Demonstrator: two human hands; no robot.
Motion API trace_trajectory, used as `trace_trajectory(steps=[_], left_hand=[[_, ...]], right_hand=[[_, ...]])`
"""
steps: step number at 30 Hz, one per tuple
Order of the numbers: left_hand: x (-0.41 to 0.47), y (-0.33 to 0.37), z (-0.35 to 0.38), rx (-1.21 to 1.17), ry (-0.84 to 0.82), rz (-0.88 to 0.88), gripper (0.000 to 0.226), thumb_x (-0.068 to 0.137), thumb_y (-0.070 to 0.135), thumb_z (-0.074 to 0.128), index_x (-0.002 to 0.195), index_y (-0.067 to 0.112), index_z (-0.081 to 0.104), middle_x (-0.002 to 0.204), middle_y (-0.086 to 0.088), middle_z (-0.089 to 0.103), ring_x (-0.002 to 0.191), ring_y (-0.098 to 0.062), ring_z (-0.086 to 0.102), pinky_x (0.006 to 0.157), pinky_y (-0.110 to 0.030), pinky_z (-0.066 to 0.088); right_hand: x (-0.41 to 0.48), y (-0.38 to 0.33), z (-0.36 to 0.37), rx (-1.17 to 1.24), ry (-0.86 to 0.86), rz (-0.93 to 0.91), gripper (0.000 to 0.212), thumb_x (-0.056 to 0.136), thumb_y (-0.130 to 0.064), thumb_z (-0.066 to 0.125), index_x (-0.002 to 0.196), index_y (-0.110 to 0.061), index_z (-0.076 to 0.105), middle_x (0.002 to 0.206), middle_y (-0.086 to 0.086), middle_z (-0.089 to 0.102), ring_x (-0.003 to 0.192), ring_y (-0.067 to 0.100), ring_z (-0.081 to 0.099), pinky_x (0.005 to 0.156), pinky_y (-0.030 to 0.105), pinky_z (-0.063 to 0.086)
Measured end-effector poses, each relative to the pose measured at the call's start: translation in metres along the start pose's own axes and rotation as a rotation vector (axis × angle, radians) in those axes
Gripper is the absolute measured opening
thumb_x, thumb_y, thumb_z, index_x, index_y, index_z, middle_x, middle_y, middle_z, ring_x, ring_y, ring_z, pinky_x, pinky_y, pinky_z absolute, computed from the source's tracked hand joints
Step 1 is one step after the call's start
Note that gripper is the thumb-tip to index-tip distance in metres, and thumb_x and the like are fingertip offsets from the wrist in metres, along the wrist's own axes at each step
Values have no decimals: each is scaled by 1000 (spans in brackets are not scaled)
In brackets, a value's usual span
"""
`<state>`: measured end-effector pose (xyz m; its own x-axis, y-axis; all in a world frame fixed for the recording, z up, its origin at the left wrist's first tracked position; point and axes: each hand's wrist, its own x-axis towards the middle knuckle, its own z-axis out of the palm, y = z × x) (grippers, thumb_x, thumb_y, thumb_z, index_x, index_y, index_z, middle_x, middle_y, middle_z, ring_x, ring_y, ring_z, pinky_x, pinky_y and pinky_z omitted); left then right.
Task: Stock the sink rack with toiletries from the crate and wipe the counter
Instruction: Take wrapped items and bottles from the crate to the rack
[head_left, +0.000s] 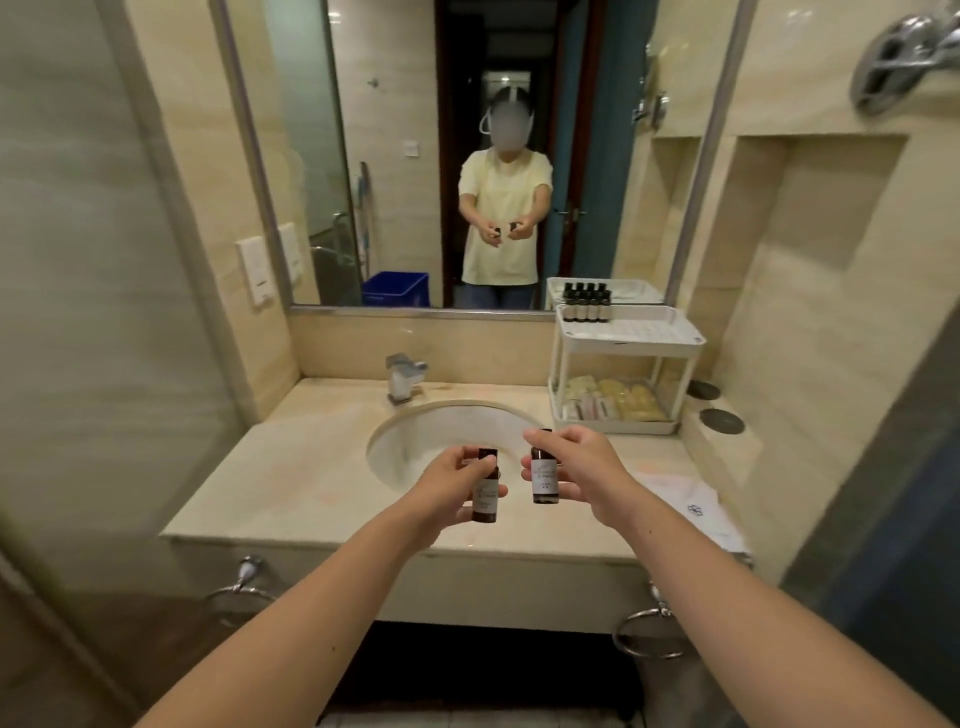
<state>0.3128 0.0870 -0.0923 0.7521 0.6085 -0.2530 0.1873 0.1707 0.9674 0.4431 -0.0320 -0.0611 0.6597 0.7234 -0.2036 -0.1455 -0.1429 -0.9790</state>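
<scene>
The left hand (447, 483) pinches a small brown bottle (485, 496) between thumb and fingers. The right hand (576, 467) does the same with a second bottle (545, 475). Each grip holds its bottle near upright, long axis vertical and cap up, above the front of the sink basin (415, 441). The rack (631, 340) stands at the back right corner of the tabletop (291, 483), ahead and rightward, so the right hand is nearer. A row of bottles (586, 306) fills its top shelf's back left.

I see glossy beige marble counter (311, 467), shiny chrome metal faucet (404, 378), white plastic two-tier rack (628, 364) (matt), dark glossy btls (586, 306).
</scene>
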Motion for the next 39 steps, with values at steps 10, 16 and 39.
trace_trajectory(steps=[10,16,39], left_hand=[[98,42,49,70,-164,90,29,95,32,58,114,10,62,112,-9,68,102,-17,67,74,-25,53],[156,88,64,185,-215,233,17,96,27,58,106,17,67,105,-2,71,104,-17,65,91,-31,52],[346,203,154,649,-256,569,16,88,24,69,103,18,65,96,1,69,86,-11,64,75,-28,53]], right_hand=[[59,-30,-55,0,147,-40,32,81,-26,79,93,-11,53,88,14,76,80,27,74,76,39,60],[108,-63,-78,-70,289,-103,29,80,-28,80,92,-11,60,97,10,73,86,18,72,73,35,61],[277,-142,-200,-178,376,-164,28,80,-23,80,94,-8,61,100,7,70,96,21,67,83,43,59]])
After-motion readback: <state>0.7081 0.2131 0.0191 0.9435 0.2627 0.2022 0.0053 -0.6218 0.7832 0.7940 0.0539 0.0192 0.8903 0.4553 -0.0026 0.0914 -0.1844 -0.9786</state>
